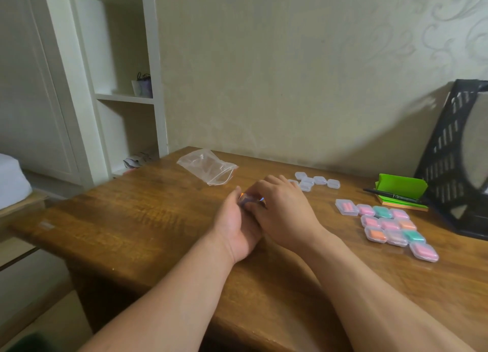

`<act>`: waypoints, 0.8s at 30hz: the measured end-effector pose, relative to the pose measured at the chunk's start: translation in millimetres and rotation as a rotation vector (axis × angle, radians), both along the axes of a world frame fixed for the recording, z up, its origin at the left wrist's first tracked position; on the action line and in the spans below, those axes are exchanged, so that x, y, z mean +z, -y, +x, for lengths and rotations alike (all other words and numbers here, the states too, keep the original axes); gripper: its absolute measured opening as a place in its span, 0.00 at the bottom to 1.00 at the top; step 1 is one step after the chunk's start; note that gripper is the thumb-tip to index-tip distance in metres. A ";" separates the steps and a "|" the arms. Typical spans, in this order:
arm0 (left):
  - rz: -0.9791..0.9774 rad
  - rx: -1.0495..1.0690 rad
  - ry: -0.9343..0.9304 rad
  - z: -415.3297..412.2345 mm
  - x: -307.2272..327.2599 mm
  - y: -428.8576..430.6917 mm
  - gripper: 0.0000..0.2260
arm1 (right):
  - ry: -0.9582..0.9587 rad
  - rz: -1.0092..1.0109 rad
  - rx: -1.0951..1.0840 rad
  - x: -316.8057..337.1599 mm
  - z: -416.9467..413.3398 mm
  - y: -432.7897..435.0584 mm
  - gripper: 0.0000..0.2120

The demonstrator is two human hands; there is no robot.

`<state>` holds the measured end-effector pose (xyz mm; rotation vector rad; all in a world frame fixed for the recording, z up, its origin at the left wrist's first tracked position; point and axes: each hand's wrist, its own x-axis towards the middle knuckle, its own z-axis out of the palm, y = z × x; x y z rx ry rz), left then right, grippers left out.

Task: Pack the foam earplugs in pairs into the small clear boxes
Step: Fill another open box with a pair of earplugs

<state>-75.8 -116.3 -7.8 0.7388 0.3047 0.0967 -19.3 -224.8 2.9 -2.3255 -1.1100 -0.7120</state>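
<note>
The left hand and right hand meet over the middle of the surface, both pinching a small clear box. Filled boxes sit well to the right, and open wood runs to the left edge.

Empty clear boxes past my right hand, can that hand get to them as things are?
Probably yes. The empty boxes lie just beyond the right hand, with nothing between. But it and the left hand both grip a small box, so it must let go first.
</note>
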 end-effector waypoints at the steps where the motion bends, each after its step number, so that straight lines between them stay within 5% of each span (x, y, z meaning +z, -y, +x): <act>1: 0.001 0.005 0.001 -0.2 0.1 -0.2 0.26 | 0.000 0.003 -0.003 -0.1 0.2 -0.6 0.06; 8: 0.158 0.000 -0.012 3.5 -4.7 0.9 0.17 | -0.045 0.028 -0.075 -1.5 9.1 9.2 0.06; 15: 0.271 0.048 0.028 3.6 -4.1 6.3 0.15 | -0.338 0.081 -0.002 1.9 7.1 18.9 0.05; 24: 1.116 -0.005 0.076 -7.1 -5.3 30.6 0.20 | -0.262 -0.041 -0.145 4.1 2.9 56.4 0.12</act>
